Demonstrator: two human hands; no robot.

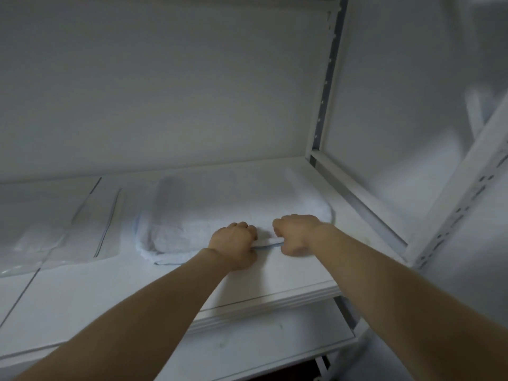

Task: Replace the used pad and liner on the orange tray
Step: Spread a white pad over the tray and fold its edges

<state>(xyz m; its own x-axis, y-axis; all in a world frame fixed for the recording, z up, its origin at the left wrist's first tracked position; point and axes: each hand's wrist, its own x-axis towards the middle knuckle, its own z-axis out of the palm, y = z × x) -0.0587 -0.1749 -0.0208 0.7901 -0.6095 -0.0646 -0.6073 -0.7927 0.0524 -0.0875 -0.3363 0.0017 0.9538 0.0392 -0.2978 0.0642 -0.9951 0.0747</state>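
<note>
Pads first: the stack of fresh white pads sits on the white shelf, toward its right end and close to the front edge, folded with a pale blue edge peeking out at the bottom left. Both hands are on its near edge. Left hand and right hand are each curled into a fist, close together but not touching, and a thin strip of the pad's edge runs between them, so it looks like both are pinched shut on that top layer. I can't see the fingertips themselves, they're tucked under.

No orange tray anywhere in view, so my read is this is the fetch-a-clean-pad step, not the swap itself. Can't tell from here whether the old pad and liner are already off.

Further left on the same shelf there's a pile of clear plastic sheets, well apart from the pads. Those are probably the liners, but the picture is soft and I wouldn't swear to it. Metal upright of the rack runs up just right of the stack, and a lower shelf shows underneath.

Next move, I'd guess: peel one pad off toward the front without dragging the whole stack along. It's soft, floppy stuff, so the layers will probably want to cling. A liner is likely needed too.
</note>
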